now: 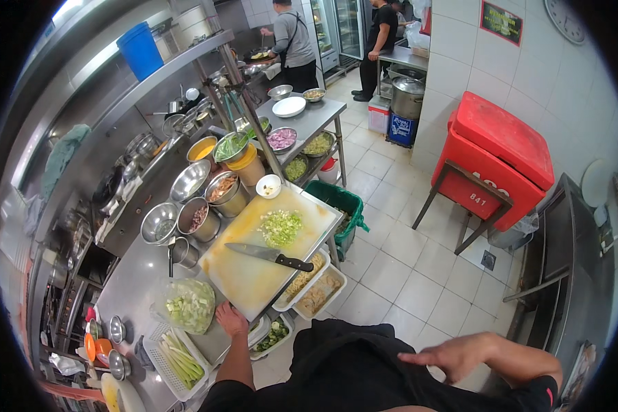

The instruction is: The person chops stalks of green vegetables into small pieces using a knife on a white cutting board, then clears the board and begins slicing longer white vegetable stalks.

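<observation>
My left hand [231, 319] rests at the near left corner of a stained white cutting board [226, 280], beside a plastic bag of cut pale green vegetable [189, 306]; whether it grips anything is hidden. My right hand [440, 358] is held in the air by my black clothing, fingers extended, nothing in it. On the board lie a chef's knife [268, 255] with a black handle and a heap of chopped green and white vegetable [281, 228]. A small white bowl [268, 186] stands at the board's far corner. Long green stalks [183, 360] lie in a white perforated basket [157, 355].
Steel pots, one with chopped meat [199, 219], stand left of the board. Below its right edge are white tubs [322, 304] and a green bin [358, 206]. A red cooler [494, 154] stands on a metal stand at right. Two people [296, 46] [381, 41] stand farther back.
</observation>
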{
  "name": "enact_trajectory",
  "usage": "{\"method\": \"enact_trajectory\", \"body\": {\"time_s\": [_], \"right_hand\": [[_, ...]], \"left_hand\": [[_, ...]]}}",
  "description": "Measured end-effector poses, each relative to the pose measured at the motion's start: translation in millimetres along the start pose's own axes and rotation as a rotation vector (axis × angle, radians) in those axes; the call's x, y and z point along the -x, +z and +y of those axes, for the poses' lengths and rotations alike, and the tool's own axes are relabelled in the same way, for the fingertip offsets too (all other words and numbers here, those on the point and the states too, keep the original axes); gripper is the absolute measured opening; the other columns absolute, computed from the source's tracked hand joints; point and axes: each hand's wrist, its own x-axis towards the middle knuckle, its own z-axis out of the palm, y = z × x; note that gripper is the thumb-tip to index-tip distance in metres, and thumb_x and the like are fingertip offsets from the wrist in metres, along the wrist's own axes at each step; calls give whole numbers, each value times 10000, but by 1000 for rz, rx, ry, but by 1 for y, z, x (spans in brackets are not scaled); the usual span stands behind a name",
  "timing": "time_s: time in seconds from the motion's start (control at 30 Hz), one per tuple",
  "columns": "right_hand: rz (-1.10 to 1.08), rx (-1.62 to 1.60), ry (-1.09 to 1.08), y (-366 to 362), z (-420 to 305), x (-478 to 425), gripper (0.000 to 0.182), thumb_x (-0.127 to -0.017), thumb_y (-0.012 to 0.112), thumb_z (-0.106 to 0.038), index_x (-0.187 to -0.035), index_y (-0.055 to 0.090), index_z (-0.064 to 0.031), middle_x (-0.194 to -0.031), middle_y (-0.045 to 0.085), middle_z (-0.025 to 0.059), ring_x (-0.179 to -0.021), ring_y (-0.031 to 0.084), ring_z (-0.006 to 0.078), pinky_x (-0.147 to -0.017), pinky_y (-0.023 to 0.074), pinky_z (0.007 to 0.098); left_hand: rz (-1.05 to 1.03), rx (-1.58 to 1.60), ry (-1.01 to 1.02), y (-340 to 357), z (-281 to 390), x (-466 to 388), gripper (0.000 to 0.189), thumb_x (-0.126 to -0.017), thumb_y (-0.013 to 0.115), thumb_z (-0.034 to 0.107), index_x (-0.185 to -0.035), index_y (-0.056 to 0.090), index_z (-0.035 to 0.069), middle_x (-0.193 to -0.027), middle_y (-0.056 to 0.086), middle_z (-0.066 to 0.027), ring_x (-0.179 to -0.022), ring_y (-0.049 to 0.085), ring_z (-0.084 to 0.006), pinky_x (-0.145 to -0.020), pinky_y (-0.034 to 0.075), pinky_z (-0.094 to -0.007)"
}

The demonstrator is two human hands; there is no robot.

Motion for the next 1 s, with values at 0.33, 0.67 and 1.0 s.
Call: {"method": "enact_trajectory", "body": {"time_s": [0.33,0.67,1.0], "right_hand": [[88,-348,-276,8,-29,20,1472,-553,924,-704,-1650,211,-30,-1585,389,291,-1451,422,402,-1163,365,449],[54,-539,-257,23,-26,32,1167,-723,848,-86,-1673,170,-110,-1692,252,183,-1533,312,348,-1229,316,430],[88,-391,-290,12,-23,19,1073,-708,830,-73,-1630,283,-52,-1672,324,172,-1539,330,344,-1239,303,411]], "left_hand": [[-5,-26,10,4,-5,0,392,-907,560,166,-1294,587,108,-1338,552,-147,-1309,462,-380,-1104,365,-537],[-10,-19,10,8,-7,2,403,-907,552,182,-1302,586,108,-1361,546,-134,-1332,451,-372,-1114,358,-537],[-11,-29,14,-2,-2,1,387,-921,537,182,-1299,580,108,-1360,539,-127,-1322,455,-365,-1114,353,-524]]}}
